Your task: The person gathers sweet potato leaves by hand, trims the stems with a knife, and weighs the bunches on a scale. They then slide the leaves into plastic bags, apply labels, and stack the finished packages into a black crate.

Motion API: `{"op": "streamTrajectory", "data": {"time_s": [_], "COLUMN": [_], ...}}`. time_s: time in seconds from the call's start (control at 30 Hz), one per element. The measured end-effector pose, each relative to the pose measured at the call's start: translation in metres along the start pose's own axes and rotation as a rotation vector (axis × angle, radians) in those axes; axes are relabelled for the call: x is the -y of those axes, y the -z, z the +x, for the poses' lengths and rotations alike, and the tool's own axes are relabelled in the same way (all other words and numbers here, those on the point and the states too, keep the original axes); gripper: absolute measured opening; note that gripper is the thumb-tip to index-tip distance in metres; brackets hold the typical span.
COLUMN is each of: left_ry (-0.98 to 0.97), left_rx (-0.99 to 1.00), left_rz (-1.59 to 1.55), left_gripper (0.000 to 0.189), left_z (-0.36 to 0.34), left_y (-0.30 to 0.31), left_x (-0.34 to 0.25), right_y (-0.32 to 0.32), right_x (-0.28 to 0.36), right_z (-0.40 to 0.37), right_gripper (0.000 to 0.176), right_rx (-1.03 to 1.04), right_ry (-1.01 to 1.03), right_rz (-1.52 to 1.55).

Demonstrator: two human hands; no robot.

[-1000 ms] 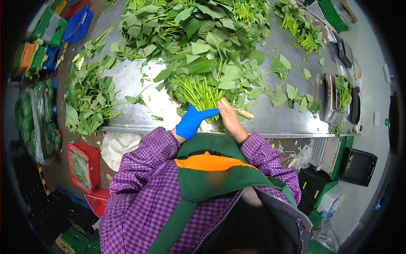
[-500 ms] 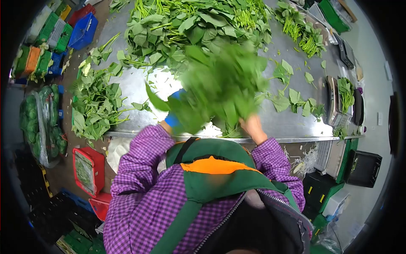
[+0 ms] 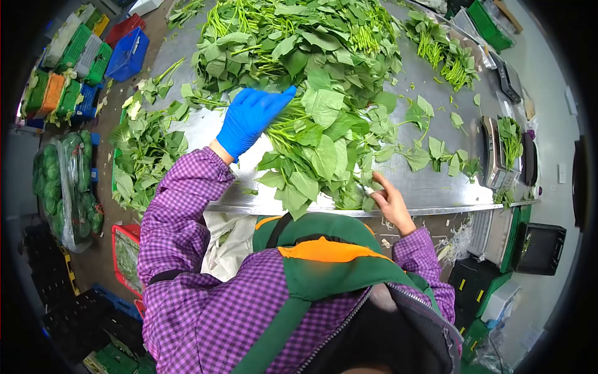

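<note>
A bunch of leafy green stems (image 3: 321, 146) lies on the metal table in front of me, its leaves toward my body and its stems toward the left. My left hand (image 3: 252, 118), in a blue glove, is at the stem ends, palm down with its fingers bent over them. Near the table's front edge my bare right hand (image 3: 387, 198) is beside the leaves, thumb and forefinger closed around a small pale object, partly hidden. A large pile of the same greens (image 3: 293, 37) lies behind the bunch.
More greens (image 3: 146, 156) are heaped at the table's left end. Loose sprigs (image 3: 436, 149) and a scale (image 3: 493, 153) holding a bundle are on the right. A blue crate (image 3: 128, 53) and a red crate (image 3: 126, 255) stand left of the metal table (image 3: 430, 187).
The blurred bunch that was raised between my hands now rests on the table. My left hand has moved up and came into clear view; my right hand has shifted slightly down and right.
</note>
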State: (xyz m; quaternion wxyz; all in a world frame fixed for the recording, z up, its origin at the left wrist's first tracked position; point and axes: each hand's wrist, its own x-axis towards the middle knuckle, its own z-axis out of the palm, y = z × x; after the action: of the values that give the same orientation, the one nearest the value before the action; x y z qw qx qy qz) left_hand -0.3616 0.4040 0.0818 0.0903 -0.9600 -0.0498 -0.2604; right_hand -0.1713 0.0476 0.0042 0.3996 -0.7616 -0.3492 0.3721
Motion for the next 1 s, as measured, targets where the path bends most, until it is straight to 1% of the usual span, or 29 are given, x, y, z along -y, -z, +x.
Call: {"op": "streamTrajectory", "data": {"time_s": [0.03, 0.1, 0.13, 0.17, 0.23, 0.27, 0.3, 0.37, 0.4, 0.43, 0.5, 0.57, 0.63, 0.7, 0.77, 0.8, 0.83, 0.9, 0.97, 1.0], "left_ry": [-0.003, -0.014, -0.015, -0.019, -0.031, -0.034, -0.032, -0.041, -0.052, -0.066, -0.086, -0.121, -0.12, -0.133, -0.215, -0.239, -0.262, -0.171, -0.032, 0.031], "left_rx": [-0.003, -0.008, -0.001, 0.005, -0.015, -0.034, -0.007, -0.076, -0.07, -0.074, -0.057, -0.094, -0.033, -0.019, -0.04, -0.052, -0.062, 0.042, 0.136, 0.208], "left_rz": [0.0, -0.012, -0.033, -0.056, -0.073, -0.084, -0.098, -0.104, -0.079, -0.067, -0.019, -0.012, 0.051, 0.073, 0.112, 0.041, 0.028, -0.009, -0.16, -0.3], "left_gripper": [0.06, 0.06, 0.059, 0.059, 0.059, 0.06, 0.062, 0.063, 0.064, 0.064, 0.066, 0.067, 0.066, 0.066, 0.067, 0.068, 0.068, 0.071, 0.077, 0.067], "left_z": [0.001, 0.004, 0.007, 0.011, 0.02, 0.026, 0.029, 0.038, 0.042, 0.046, 0.061, 0.074, 0.093, 0.115, 0.14, 0.154, 0.165, 0.184, 0.194, 0.195], "left_y": [-0.002, -0.008, -0.012, -0.015, -0.016, -0.017, -0.022, -0.024, -0.024, -0.022, -0.011, -0.009, -0.002, 0.0, -0.001, 0.001, 0.0, -0.009, -0.025, -0.046], "left_x": [0.0, 0.001, 0.0, -0.002, -0.009, -0.014, -0.016, -0.029, -0.036, -0.043, -0.064, -0.089, -0.119, -0.152, -0.188, -0.207, -0.224, -0.257, -0.289, -0.297], "right_y": [0.005, 0.013, 0.012, 0.014, 0.015, 0.013, 0.014, 0.018, 0.022, 0.026, 0.039, 0.056, 0.074, 0.091, 0.107, 0.114, 0.121, 0.137, 0.147, 0.151], "right_x": [-0.006, -0.005, -0.024, -0.019, -0.008, -0.012, -0.02, -0.036, -0.039, -0.044, -0.06, -0.08, -0.098, -0.122, -0.144, -0.153, -0.161, -0.167, -0.181, -0.188], "right_z": [-0.006, -0.019, -0.026, -0.032, -0.045, -0.051, -0.059, -0.068, -0.071, -0.075, -0.085, -0.099, -0.113, -0.129, -0.145, -0.153, -0.16, -0.174, -0.188, -0.194], "right_gripper": [0.05, 0.043, 0.038, 0.038, 0.037, 0.036, 0.036, 0.036, 0.037, 0.037, 0.037, 0.035, 0.035, 0.033, 0.031, 0.03, 0.028, 0.027, 0.027, 0.027], "right_rx": [-0.002, -0.009, -0.05, -0.066, -0.194, -0.251, -0.293, -0.294, -0.296, -0.299, -0.417, -0.438, -0.508, -0.515, -0.484, -0.447, -0.422, -0.411, -0.451, -0.494], "right_ry": [-0.004, -0.337, -0.303, -0.314, -0.438, -0.393, -0.398, -0.419, -0.389, -0.374, -0.401, -0.376, -0.395, -0.39, -0.387, -0.34, -0.35, -0.357, -0.311, -0.349], "right_rz": [0.0, 0.261, 0.245, 0.248, 0.495, 0.523, 0.532, 0.519, 0.66, 0.672, 0.659, 0.672, 0.748, 0.793, 0.961, 0.927, 0.803, 1.059, 0.852, 0.82]}}
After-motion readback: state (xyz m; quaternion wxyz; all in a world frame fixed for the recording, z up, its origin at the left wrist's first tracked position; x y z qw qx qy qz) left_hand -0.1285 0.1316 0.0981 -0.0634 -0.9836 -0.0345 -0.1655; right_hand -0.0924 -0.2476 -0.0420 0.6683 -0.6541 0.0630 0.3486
